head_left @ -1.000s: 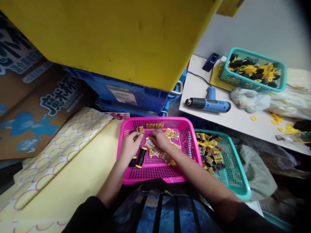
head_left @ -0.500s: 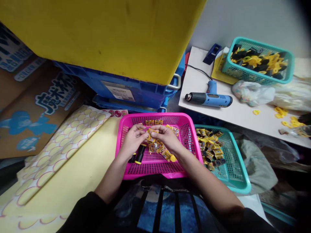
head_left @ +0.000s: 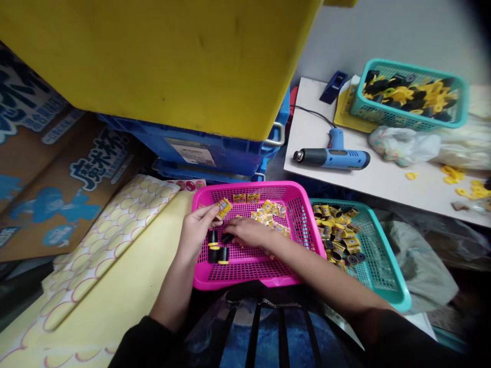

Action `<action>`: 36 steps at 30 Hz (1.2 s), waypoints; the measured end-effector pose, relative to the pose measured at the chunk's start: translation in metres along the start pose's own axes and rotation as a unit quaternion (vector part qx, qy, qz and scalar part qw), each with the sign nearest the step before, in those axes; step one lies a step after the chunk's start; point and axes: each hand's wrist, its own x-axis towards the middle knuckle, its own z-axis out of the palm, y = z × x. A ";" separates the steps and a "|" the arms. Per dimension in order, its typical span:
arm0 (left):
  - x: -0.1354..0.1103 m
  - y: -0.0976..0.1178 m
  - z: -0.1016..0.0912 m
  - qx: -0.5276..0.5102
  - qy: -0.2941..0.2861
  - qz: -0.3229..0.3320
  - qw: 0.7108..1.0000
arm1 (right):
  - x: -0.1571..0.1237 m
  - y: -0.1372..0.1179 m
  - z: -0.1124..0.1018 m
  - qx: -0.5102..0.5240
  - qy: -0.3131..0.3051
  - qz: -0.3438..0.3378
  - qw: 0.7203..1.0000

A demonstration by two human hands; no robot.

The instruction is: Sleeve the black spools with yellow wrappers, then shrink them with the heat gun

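Cramped corner, with a pink plastic basket (head_left: 245,186) right under both hands and little room past its rim. Left hand (head_left: 197,230) pinches a yellow packet (head_left: 224,208) near the rim. Right hand (head_left: 249,232) has fingertips (head_left: 233,236) on a black roller (head_left: 228,237), can't tell if gripping. More rollers (head_left: 217,254) sit between the hands, loose packets (head_left: 268,212) ahead, teal basket (head_left: 383,276) just right.

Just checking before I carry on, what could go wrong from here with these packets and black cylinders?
The packet in the left hand is pinched only at the fingertips, so it may slip. The black cylinders by the right hand lie loose in the pink basket and could roll among the loose packets. The right forearm crosses the basket's rim and might jog it.
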 end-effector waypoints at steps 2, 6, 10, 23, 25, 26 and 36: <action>-0.002 -0.001 -0.004 0.016 -0.014 -0.002 1.000 | -0.013 0.003 -0.012 0.110 0.089 0.029 0.989; -0.004 -0.004 -0.006 0.050 -0.056 -0.001 0.997 | -0.049 0.006 -0.039 0.417 0.279 0.092 0.860; -0.006 -0.006 0.006 0.058 -0.095 0.009 0.994 | -0.065 -0.003 -0.058 0.535 0.308 0.109 0.779; -0.017 0.004 0.031 0.105 -0.169 0.020 0.980 | -0.075 -0.006 -0.050 0.436 0.315 0.120 0.834; -0.019 0.003 0.037 0.090 -0.186 -0.001 0.978 | -0.076 -0.008 -0.046 0.411 0.342 0.119 0.836; -0.021 0.003 0.041 0.082 -0.188 -0.004 0.979 | -0.076 -0.010 -0.043 0.402 0.357 0.118 0.835; -0.042 -0.002 0.071 0.041 -0.207 0.039 0.977 | -0.074 -0.023 -0.011 0.674 0.306 0.066 0.670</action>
